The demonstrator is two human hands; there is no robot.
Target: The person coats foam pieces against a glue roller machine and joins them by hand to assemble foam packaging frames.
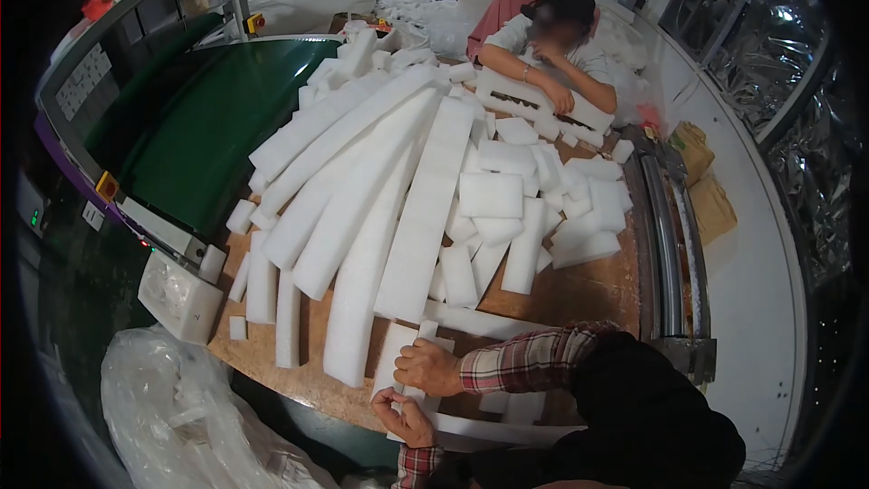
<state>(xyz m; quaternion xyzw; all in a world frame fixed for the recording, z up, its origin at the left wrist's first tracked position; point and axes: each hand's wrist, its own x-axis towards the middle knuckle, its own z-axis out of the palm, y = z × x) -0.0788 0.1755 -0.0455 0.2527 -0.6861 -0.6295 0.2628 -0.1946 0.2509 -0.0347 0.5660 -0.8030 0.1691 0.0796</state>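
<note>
Near the table's front edge, my right hand (430, 368) is closed over a narrow white foam strip (414, 393). Just below it, my left hand (405, 418) has its fingers curled with thumb and fingertips together, beside the foam. Whatever its fingertips hold is too small or hidden to name. A flat white foam piece (390, 358) lies under and left of my hands. Long white foam bars (424, 208) fan out from the pile toward me, one ending just above my right hand.
Foam blocks (491, 196) are heaped on the brown table (579, 294). Across it sits another person (552, 54), arms resting on a slotted foam piece (543, 101). A green conveyor belt (208, 127) runs at left, clear plastic bags (181, 398) lie lower left, and a metal roller (668, 244) stands at right.
</note>
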